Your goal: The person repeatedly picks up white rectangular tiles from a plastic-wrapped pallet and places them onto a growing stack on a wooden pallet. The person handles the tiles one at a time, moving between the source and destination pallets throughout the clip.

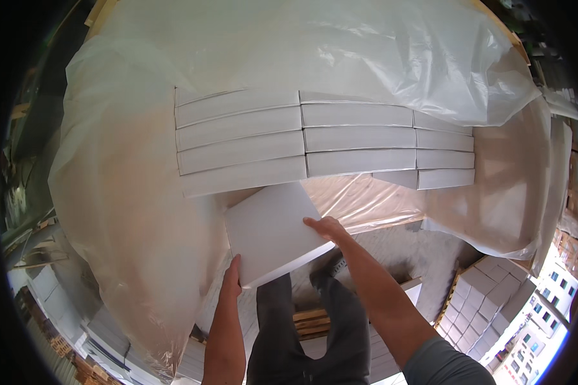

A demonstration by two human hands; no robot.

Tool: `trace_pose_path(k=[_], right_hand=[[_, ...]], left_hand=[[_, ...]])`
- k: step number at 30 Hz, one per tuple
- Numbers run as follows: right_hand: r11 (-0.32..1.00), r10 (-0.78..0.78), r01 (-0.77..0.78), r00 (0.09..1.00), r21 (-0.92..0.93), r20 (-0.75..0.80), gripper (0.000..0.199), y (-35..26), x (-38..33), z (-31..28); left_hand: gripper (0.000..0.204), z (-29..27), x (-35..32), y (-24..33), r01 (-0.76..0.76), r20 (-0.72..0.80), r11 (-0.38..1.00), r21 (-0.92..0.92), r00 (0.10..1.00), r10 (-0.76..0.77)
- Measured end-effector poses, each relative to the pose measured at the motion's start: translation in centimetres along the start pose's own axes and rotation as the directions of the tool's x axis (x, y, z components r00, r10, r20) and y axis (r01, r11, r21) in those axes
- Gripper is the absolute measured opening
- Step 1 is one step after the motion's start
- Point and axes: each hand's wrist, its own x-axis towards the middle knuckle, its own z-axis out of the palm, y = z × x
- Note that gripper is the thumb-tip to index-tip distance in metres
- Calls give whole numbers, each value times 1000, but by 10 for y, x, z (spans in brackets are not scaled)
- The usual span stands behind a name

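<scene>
Between my two hands I hold a flat white box, tilted, its far corner close to a stack of like boxes. My left hand presses its near left side, fingers mostly hidden. On its right edge my right hand grips with the thumb on top and the fingers out of sight below. Ahead of me the stacked white boxes lie in several layers, side by side. Translucent plastic sheeting drapes over the top of the stack and hangs down the left.
A bare strip of plastic-covered base shows in front of the stack. Behind me at the right stands a pallet of white boxes. A wooden pallet shows between my legs. Grey floor lies around my feet.
</scene>
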Motion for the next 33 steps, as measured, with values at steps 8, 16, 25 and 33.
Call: trace_pose_path(k=[8, 16, 25, 33], right_hand=[[995, 51, -55, 997, 85, 50, 63, 3, -26, -7], [648, 270, -273, 955, 711, 121, 64, 189, -128, 102], [189, 422, -329, 878, 925, 226, 64, 326, -289, 229], [-157, 213, -239, 939, 958, 269, 68, 399, -334, 328]], left_hand=[[79, -5, 20, 40, 186, -173, 854, 486, 978, -115], [71, 75, -71, 32, 56, -39, 252, 966, 997, -69], [70, 154, -138, -78, -214, 160, -384, 898, 973, -168], [64, 207, -184, -170, -193, 79, -583, 789, 974, -214]])
